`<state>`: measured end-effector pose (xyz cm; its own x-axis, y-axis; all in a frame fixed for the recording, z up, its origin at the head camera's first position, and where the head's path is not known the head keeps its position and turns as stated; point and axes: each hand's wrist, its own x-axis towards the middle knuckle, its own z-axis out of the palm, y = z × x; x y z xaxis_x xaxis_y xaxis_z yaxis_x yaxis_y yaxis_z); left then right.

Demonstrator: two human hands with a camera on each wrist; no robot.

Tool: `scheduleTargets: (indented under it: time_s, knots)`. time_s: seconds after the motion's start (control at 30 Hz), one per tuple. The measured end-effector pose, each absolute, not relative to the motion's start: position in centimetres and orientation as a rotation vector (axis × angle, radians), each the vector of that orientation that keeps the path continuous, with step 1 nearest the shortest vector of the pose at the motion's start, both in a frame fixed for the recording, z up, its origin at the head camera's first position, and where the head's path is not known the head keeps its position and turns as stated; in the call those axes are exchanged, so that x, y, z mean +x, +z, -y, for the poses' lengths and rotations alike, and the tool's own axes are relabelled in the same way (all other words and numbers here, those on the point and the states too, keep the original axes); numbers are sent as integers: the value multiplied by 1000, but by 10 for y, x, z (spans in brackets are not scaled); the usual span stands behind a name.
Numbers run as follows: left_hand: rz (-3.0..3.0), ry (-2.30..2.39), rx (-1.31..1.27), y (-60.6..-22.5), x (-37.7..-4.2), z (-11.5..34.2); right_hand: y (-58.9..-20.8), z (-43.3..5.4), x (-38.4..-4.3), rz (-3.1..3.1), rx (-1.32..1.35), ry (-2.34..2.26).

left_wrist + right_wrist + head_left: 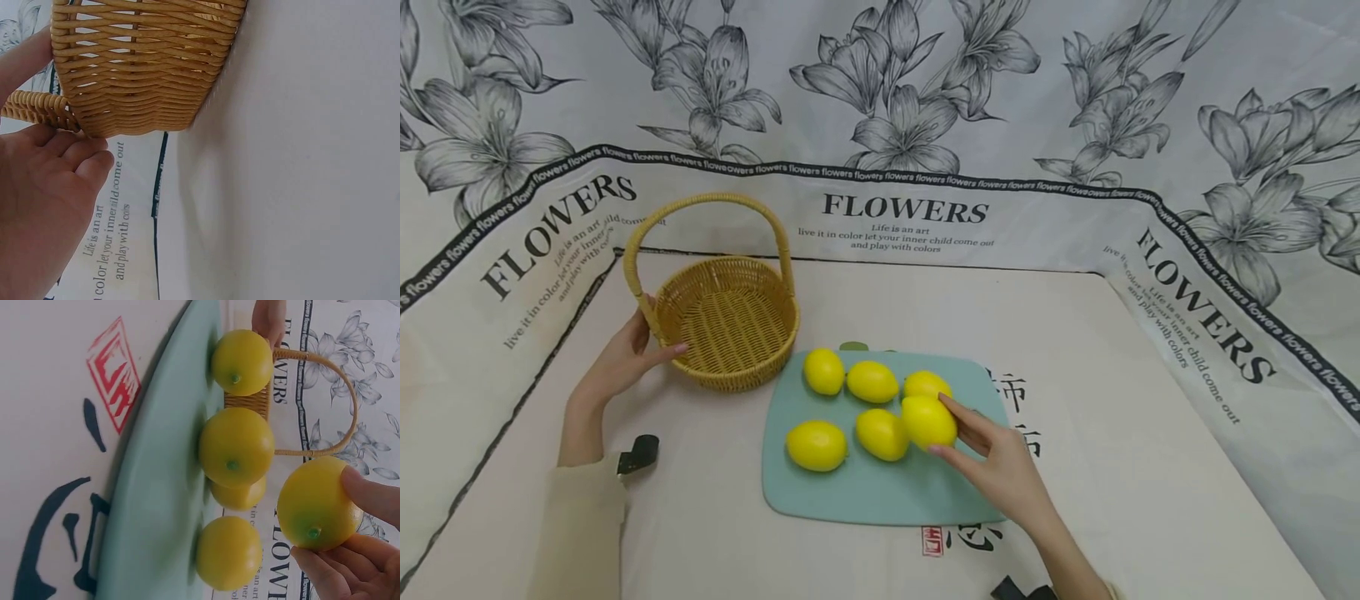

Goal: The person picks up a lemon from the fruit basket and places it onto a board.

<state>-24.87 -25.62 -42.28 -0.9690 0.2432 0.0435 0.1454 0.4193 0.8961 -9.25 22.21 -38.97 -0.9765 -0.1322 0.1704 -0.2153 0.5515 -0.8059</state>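
A yellow lemon [929,422] is held between the thumb and fingers of my right hand [1000,467], raised over the board; the right wrist view shows this lemon [319,503] apart from the others. Several more lemons [817,446] lie on the light blue-green board [887,496] in two rough rows. My left hand [625,354] grips the near left side of a woven wicker basket [730,379], thumb over the rim by the handle. From the left wrist, the fingers curl against the outer weave [144,75]. Inside, the basket's woven bottom shows bare.
A white cloth with black and red printed characters [932,542] covers the table under the board. Behind and at both sides rises a floral printed curtain [902,100] with lettering. Dark straps [640,454] are at both wrists.
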Motion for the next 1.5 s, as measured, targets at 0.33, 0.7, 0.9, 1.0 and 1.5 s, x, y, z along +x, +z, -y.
scheduleTargets:
  time_s: [0.33, 0.7, 0.9, 1.0, 1.5]
  knots:
    - [-2589, 1562, 317, -425, -251, 259, -405, -237, -85, 2769, 140, 1410]
    - [-2591, 1566, 316, -427, -250, 261, -418, -242, -89, 2851, 83, 1383]
    - [-2601, 1558, 320, -427, -250, 261, -422, -241, -93, 2877, 87, 1329]
    - [-2596, 1564, 327, -426, -250, 260, -424, -240, -95, 2877, 96, 1298]
    - [-2578, 1591, 345, -424, -249, 258, -425, -239, -95, 2876, 143, 1235]
